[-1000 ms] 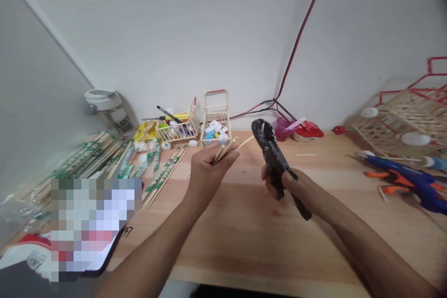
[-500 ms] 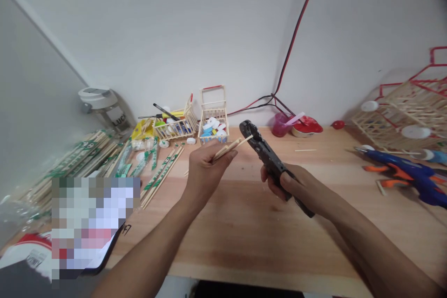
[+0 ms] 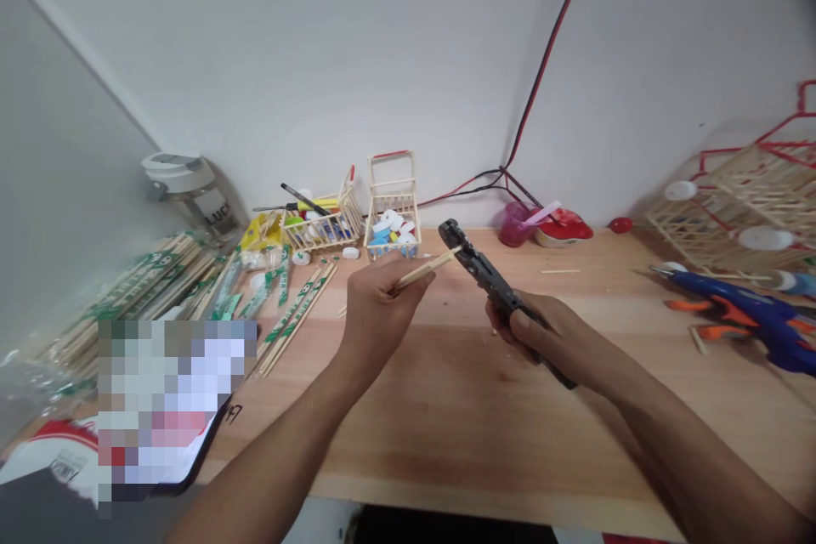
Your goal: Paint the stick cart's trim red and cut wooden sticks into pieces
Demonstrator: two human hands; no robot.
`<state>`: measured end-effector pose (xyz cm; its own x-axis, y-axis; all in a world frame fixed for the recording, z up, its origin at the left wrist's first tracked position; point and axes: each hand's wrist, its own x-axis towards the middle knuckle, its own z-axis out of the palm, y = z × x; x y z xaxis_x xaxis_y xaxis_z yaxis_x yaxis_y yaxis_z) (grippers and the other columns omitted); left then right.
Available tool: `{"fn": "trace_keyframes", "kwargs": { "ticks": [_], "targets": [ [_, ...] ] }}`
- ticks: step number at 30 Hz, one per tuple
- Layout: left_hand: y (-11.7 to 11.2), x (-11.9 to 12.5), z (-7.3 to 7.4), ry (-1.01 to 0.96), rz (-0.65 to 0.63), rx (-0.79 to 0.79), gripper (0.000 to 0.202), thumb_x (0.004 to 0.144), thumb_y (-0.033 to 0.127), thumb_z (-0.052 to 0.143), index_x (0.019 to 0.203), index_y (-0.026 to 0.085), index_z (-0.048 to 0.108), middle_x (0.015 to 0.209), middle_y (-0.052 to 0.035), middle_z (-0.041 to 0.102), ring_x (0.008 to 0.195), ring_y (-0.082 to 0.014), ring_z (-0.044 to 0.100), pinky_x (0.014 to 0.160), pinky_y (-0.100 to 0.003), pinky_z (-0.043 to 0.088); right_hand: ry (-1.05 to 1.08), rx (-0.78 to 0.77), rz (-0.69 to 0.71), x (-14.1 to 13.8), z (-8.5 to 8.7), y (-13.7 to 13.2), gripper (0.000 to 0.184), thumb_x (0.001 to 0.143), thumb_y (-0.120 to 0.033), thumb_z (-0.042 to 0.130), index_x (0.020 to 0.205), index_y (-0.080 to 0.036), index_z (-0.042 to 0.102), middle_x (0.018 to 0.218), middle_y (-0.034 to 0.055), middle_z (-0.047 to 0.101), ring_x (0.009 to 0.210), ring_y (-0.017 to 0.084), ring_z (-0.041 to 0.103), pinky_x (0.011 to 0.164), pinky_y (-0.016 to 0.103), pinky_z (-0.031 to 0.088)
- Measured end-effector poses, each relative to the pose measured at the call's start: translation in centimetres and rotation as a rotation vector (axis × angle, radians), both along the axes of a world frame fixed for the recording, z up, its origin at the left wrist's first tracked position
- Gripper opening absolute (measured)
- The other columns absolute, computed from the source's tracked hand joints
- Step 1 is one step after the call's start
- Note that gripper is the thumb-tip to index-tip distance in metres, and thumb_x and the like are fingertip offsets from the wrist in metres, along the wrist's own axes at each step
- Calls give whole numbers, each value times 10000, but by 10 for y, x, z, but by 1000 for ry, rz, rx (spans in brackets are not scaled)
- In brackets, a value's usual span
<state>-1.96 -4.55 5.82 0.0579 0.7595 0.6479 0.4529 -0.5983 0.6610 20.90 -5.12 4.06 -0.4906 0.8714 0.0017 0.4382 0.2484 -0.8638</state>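
Wooden counter (image 3: 446, 408) below: left hand (image 3: 376, 306) pinches thin sticks (image 3: 424, 270), tips touching black pliers (image 3: 490, 285) gripped in right hand (image 3: 548, 340).

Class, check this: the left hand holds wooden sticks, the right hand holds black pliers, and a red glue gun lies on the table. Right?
No: the head view shows the glue gun is blue with orange parts, not red. The left hand does hold wooden sticks, the right hand black pliers.
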Motion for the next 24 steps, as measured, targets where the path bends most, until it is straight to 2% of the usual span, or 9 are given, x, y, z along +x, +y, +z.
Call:
{"fn": "trace_keyframes", "kwargs": {
  "ticks": [6,11,17,24],
  "targets": [
    [-3,3,1,-10,22,42,130,827,155,623,757,194,725,559,40,427,534,-83,388,523,-212,308,1,10,24,0,4,-1,508,869,-678,343,766,-199,476,659,-6,469,532,119,405,474,251,319],
    [-3,3,-4,42,61,119,200,819,108,613,951,189,741,614,25,510,572,-84,467,533,-198,341,9,3,36,1,4,-1,484,880,-655,351,780,-200,480,671,-8,461,550,121,404,488,256,322],
    [-3,3,-9,140,101,239,230,831,99,575,989,166,728,657,6,577,606,-89,522,562,-193,383,20,-10,40,2,1,-1,468,888,-634,354,791,-197,489,681,-3,466,545,120,400,482,257,322],
    [-4,2,-13,201,129,262,320,817,43,516,1041,168,706,745,-20,649,673,-101,586,607,-194,428,23,-16,32,1,0,-1,480,880,-647,357,800,-193,490,677,-3,464,551,121,401,482,254,327]
  ]
}}
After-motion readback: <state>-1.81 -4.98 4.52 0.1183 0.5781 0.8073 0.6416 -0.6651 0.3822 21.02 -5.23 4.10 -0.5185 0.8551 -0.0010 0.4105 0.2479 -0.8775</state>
